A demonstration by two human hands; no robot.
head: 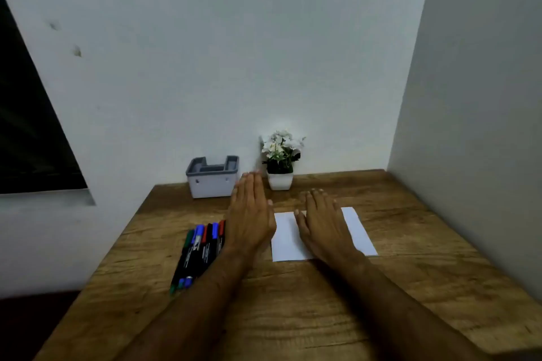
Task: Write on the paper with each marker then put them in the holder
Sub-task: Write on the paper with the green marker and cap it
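White paper [286, 239] blank | both hands [250, 215] flat, holding nothing | markers [199, 249] lined up ready | holder [212, 177] waits

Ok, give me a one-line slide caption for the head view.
Both hands, left and right, open flat over the desk; markers, paper and holder untouched.

Paper [356, 228] lies mid surface [410, 287]. Markers [199, 249] lie in a bunch left of paper. Holder [212, 177] behind & left of paper, at wall. Plant pot [280, 180] behind paper, right of holder. Right hand [321, 220] over paper, left hand [250, 214] just left of it.
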